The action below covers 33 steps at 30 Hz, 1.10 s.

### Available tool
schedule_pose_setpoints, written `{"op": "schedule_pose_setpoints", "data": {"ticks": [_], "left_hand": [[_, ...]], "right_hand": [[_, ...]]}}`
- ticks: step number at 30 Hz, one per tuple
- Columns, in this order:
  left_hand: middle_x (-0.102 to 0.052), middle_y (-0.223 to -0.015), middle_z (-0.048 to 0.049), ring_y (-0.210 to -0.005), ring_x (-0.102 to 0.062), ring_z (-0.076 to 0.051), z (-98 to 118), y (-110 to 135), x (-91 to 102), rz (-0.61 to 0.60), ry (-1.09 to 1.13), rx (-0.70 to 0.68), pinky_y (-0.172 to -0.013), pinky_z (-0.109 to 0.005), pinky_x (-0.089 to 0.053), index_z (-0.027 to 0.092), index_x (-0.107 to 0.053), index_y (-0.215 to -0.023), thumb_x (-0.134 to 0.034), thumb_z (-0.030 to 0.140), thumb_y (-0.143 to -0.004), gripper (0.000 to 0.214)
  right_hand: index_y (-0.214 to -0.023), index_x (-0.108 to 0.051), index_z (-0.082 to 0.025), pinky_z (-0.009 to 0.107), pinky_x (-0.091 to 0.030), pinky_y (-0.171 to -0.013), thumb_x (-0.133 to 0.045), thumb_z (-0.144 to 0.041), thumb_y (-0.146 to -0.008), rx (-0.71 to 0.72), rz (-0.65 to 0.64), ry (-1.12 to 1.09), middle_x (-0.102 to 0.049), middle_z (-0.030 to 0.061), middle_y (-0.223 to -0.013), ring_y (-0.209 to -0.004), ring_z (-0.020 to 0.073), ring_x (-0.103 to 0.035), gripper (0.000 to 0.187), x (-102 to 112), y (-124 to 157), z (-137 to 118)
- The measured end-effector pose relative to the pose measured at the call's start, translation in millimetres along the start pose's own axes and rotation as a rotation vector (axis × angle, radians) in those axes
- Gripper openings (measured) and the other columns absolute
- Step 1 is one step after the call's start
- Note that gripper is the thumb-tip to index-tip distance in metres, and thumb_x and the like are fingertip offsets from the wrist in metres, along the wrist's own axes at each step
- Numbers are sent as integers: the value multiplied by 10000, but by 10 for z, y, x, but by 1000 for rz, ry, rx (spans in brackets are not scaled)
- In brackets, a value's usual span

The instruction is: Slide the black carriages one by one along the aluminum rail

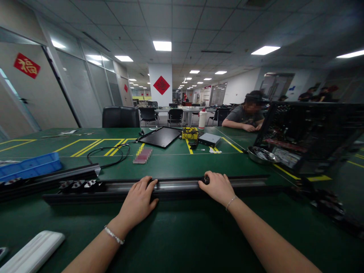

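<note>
1 long blk channel (178,185) at 12 o'clock, 3 blk modules (78,184) in its 10 o'clock end. L hand (138,199) lies across channel, can't tell if gripping; R hand (218,187) pinches small rnd part (206,179), approx 1 o'clock.

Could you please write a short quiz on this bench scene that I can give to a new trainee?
1. Open question: Which long thing lies beneath both the left hand and the right hand?

2. True or false: The right hand holds a small black round piece.

3. Fill the gap: On the right of the green table, beside the open computer case, stands a metal ____.

Key:
1. A long black channel
2. True
3. Bowl
</note>
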<state>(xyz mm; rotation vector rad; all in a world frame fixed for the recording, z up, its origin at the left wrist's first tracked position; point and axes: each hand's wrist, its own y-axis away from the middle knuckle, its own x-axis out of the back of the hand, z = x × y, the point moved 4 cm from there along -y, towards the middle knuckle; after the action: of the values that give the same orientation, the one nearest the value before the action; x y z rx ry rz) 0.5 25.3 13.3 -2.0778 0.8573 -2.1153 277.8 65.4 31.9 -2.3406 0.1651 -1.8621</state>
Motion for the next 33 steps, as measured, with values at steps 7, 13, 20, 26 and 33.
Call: {"op": "schedule_pose_setpoints", "data": {"ticks": [7, 13, 20, 26, 33], "left_hand": [[-481, -1291, -131, -1180, -464, -275, 1, 3, 9, 3, 11, 5, -998, -427, -368, 186, -464, -1252, -545, 336, -749, 531], [-477, -1296, -130, -1179, -463, -276, -8, 4, 8, 7, 29, 9, -993, -438, -371, 194, -460, -1254, -536, 341, -753, 528], [-474, -1298, -128, -1174, -466, -276, -9, 3, 3, -5, 22, 13, -996, -439, -368, 196, -457, -1257, -533, 346, -756, 528], [-469, -1303, -128, -1180, -461, -273, -4, 1, 16, -13, 5, 9, -1001, -434, -364, 192, -452, -1263, -529, 347, -760, 532], [-472, -1300, -128, -1184, -459, -270, -2, 3, 18, -15, 6, 13, -1006, -419, -362, 186, -460, -1259, -528, 344, -762, 526]], "right_hand": [[-876, -565, -205, 404, -295, -879, -463, -526, -742, -8, -4, -2, -635, 76, -901, -940, 251, -550, 363, 10, -10, 16], [-829, -568, -198, 402, -300, -884, -453, -517, -746, -9, -22, 7, -639, 84, -894, -934, 251, -554, 349, 42, -6, -1], [-821, -579, -182, 396, -301, -909, -432, -518, -767, 9, -57, 4, -629, 108, -946, -971, 254, -536, 371, 59, 14, -7], [-853, -590, -187, 434, -255, -955, -422, -526, -777, 17, -48, 1, -614, 106, -1008, -1039, 259, -498, 387, 51, 32, 1], [-880, -571, -162, 354, -348, -850, -472, -547, -738, -33, -64, -5, -626, 126, -958, -956, 255, -550, 421, 96, -3, 4]]}}
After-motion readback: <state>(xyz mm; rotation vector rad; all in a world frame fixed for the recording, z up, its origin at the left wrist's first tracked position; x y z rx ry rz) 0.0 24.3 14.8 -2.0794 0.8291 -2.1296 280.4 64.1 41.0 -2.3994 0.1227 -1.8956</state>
